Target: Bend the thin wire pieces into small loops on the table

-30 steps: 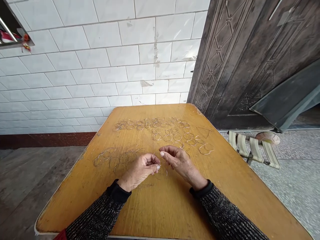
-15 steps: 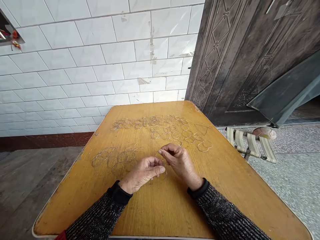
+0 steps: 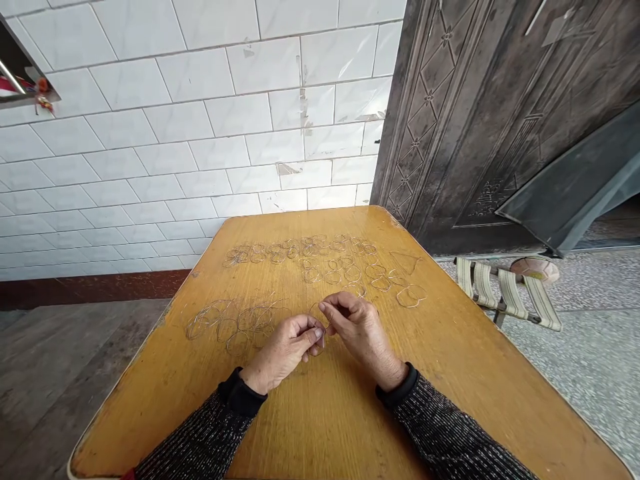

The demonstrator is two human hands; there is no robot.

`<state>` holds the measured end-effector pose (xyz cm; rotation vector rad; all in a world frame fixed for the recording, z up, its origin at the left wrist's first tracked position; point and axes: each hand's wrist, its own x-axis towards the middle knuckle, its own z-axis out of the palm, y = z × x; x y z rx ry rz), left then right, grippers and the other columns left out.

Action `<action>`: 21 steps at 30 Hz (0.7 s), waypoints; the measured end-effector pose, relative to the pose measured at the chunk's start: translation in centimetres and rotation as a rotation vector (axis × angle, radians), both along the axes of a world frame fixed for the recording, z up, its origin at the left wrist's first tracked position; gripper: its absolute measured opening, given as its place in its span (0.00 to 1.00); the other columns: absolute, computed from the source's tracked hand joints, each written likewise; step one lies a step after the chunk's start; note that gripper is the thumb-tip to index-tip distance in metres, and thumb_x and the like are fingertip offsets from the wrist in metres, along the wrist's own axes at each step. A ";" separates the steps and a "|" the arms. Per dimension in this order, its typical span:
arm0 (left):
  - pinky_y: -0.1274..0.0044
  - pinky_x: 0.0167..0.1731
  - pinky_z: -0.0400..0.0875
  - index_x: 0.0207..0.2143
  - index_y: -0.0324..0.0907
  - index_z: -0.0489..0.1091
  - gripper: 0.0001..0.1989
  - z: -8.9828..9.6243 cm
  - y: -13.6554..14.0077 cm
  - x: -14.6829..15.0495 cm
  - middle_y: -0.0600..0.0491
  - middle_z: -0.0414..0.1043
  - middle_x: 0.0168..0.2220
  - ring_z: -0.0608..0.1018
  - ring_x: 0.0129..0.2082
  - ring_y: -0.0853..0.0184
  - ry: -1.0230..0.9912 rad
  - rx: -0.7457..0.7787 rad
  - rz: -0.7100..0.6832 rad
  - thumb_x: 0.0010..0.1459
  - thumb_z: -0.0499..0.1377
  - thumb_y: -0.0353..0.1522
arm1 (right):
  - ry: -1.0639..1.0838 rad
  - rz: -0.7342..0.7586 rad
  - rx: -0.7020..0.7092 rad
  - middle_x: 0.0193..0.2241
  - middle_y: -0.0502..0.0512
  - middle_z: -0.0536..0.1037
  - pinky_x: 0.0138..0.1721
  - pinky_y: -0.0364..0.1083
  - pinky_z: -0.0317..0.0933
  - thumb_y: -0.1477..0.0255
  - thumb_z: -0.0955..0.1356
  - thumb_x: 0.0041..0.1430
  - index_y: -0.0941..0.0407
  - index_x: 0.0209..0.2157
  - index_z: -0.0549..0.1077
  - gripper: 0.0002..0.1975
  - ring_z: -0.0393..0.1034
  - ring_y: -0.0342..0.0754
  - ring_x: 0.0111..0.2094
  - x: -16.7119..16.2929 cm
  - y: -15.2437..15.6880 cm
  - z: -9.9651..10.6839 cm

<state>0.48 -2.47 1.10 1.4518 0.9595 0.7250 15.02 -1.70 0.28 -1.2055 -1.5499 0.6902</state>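
Observation:
Between my hands is a thin wire point(image 3: 323, 341) bent into a loop, held over the middle of the table. My left hand point(image 3: 295, 340) pinches it between thumb and index finger. Close beside it, my right hand point(image 3: 353, 323) has thumb and fingertips closed on the upper part of the same wire. Left of my hands lies a loose pile of wire loops point(image 3: 210, 320) with stray ends. Beyond my hands, looped wire pieces point(image 3: 310, 248) are spread in rows, and one double loop point(image 3: 411, 295) sits off to the right.
The yellow wooden table point(image 3: 300, 433) has a pale edge strip. A white tiled wall point(image 3: 240, 120) stands behind it, with a dark carved door point(image 3: 480, 120) at right. Beside the table are a strapped folding stool point(image 3: 507, 293) and a ball point(image 3: 535, 269) on the speckled floor.
My left hand's fingertips have turned slightly and come nearer to the right hand. The wire's lower loop hangs differently, closer to the left fingers. The camera view has tilted slightly.

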 end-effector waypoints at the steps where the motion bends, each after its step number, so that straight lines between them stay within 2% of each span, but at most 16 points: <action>1: 0.81 0.22 0.57 0.26 0.38 0.66 0.12 -0.1 0.0 0.0 0.54 0.65 0.24 0.66 0.23 0.73 -0.004 -0.007 -0.001 0.55 0.53 0.38 | 0.003 -0.004 0.005 0.15 0.47 0.66 0.20 0.40 0.56 0.68 0.63 0.54 0.56 0.22 0.69 0.11 0.62 0.40 0.17 0.0 0.0 0.0; 7: 0.81 0.22 0.58 0.27 0.39 0.65 0.11 -0.5 -0.2 0.3 0.53 0.67 0.25 0.67 0.24 0.73 -0.072 -0.006 0.077 0.55 0.53 0.37 | 0.105 0.010 -0.073 0.14 0.48 0.68 0.20 0.40 0.57 0.65 0.63 0.55 0.57 0.24 0.68 0.11 0.65 0.41 0.16 0.1 0.1 -0.1; 11: 0.80 0.22 0.58 0.28 0.39 0.65 0.10 -0.5 -0.3 0.6 0.53 0.67 0.25 0.68 0.23 0.72 -0.129 -0.015 0.133 0.54 0.53 0.37 | 0.156 -0.018 -0.124 0.12 0.48 0.69 0.19 0.40 0.56 0.63 0.63 0.55 0.57 0.24 0.68 0.13 0.62 0.41 0.15 0.1 0.2 -0.1; 21: 0.79 0.24 0.59 0.29 0.39 0.64 0.10 -0.5 -0.6 1.1 0.52 0.68 0.26 0.70 0.24 0.71 -0.185 0.007 0.290 0.53 0.55 0.37 | 0.256 0.007 -0.140 0.13 0.49 0.69 0.18 0.40 0.54 0.61 0.63 0.54 0.57 0.24 0.66 0.14 0.59 0.40 0.15 0.0 0.1 0.3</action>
